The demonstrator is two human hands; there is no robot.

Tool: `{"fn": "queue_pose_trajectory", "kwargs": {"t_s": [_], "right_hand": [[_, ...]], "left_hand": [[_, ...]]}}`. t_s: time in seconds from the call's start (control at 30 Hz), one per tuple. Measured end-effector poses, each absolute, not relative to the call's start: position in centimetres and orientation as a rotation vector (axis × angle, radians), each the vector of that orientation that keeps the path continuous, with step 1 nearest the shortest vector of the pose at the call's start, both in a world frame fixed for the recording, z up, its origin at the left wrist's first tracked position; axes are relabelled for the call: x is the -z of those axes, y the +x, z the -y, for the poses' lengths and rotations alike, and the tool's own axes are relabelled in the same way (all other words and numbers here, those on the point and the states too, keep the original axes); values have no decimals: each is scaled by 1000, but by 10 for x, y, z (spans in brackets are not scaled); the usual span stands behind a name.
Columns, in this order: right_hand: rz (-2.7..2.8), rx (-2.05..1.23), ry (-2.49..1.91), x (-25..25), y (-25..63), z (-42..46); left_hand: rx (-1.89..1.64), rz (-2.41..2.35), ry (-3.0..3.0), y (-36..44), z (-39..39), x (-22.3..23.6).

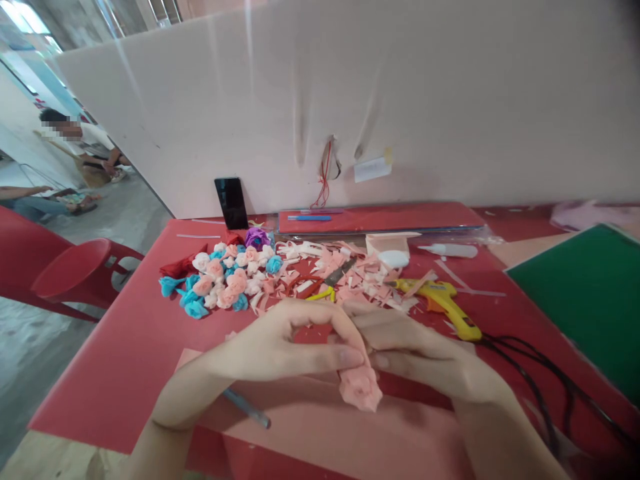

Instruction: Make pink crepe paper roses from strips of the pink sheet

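Observation:
Both of my hands meet over the front of the red table (115, 360), closed around a pink paper flower (361, 388) whose petals point down toward me. The thumb and fingers of my left hand (295, 340) pinch its base. My right hand (425, 347) grips the same base from the other side, its fingertips partly hidden behind the flower and my left fingers. Beneath them lies a pink paper sheet (310, 427), with a pen (247, 407) resting on its left part.
Finished paper flowers (225, 277) are heaped at the left, beside pink paper scraps (360, 280) with scissors (320, 293) among them. A yellow glue gun (455, 307) with black cables lies right. A phone (231, 202) leans on the board; a green sheet (590, 300) covers the right side.

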State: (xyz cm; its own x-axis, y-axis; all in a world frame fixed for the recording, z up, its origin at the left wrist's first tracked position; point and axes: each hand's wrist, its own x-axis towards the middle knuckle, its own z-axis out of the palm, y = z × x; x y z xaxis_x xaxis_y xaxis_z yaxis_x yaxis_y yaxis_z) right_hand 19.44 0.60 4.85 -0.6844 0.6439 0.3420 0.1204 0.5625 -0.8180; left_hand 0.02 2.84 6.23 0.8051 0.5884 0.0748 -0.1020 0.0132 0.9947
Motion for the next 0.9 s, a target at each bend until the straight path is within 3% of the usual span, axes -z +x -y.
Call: {"fn": "queue_pose_trajectory", "kwargs": {"t_s": [0.5, 0.9], "right_hand": [[2135, -1160, -517, -47, 197, -10], [2126, -1257, -762, -49, 197, 2]], "left_hand": [[-557, -426, 1557, 0, -28, -64], [-512, -377, 1652, 1, -27, -69]]}}
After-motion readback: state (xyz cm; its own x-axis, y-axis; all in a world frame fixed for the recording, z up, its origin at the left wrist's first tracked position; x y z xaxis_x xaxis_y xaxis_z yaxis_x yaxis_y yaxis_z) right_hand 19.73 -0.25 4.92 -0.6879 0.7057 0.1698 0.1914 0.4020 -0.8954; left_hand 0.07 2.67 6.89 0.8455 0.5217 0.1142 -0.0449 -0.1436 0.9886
